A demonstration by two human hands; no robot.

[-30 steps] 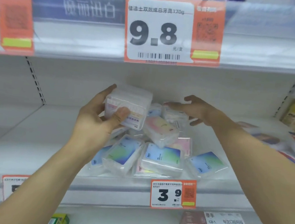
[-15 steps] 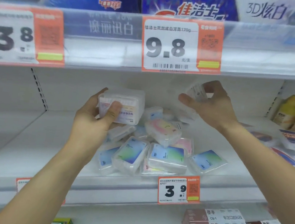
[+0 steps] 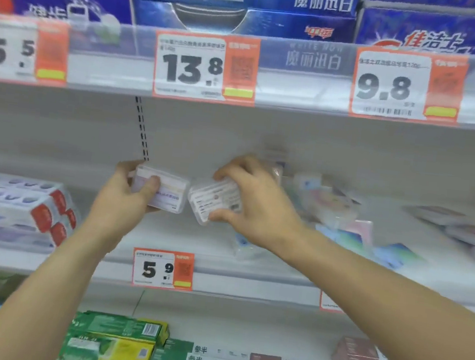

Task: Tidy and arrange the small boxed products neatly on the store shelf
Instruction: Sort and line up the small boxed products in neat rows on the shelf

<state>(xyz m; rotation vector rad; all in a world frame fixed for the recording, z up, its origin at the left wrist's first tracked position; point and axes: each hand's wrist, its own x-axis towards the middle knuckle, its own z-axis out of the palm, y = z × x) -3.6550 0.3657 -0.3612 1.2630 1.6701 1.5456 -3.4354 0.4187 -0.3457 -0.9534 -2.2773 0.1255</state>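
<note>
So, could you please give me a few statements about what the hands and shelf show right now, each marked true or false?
1. The left hand holds a clear plastic box. True.
2. The right hand is empty. False: it holds a second clear box.
3. The two held boxes sit side by side above the 5.9 price tag. True.
4. The pile of small boxes lies left of both hands. False: it lies to the right.
5. The tag above the hands reads 3.9. False: the upper price tag reads 13.8.
</note>
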